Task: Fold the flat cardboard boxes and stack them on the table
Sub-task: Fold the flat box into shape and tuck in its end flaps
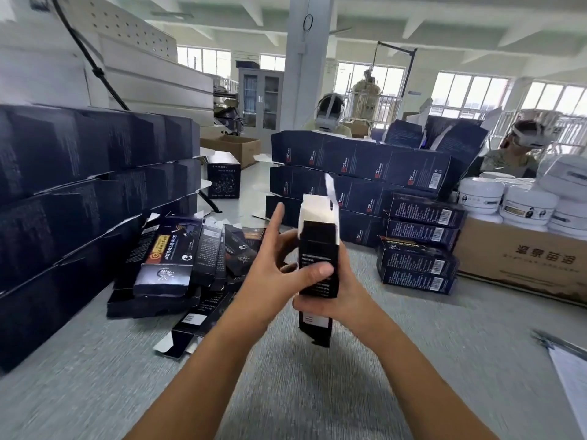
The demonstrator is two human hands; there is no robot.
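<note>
We hold the black carton [317, 242] upright above the table [317, 395] — right hand [341, 296] wrapped round its middle, left hand [270, 258] pinching its side — light, thin card that likely dents, best gripped along corner creases.

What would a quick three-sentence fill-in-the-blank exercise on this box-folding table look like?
1. The black box, gripped by the left hand and right hand, has its top flaps ____.
2. The jars on the brown carton are ____ in colour.
3. The loose pile of flat boxes lies to the ____ of the held box.

Missing words: open; white; left.
</note>
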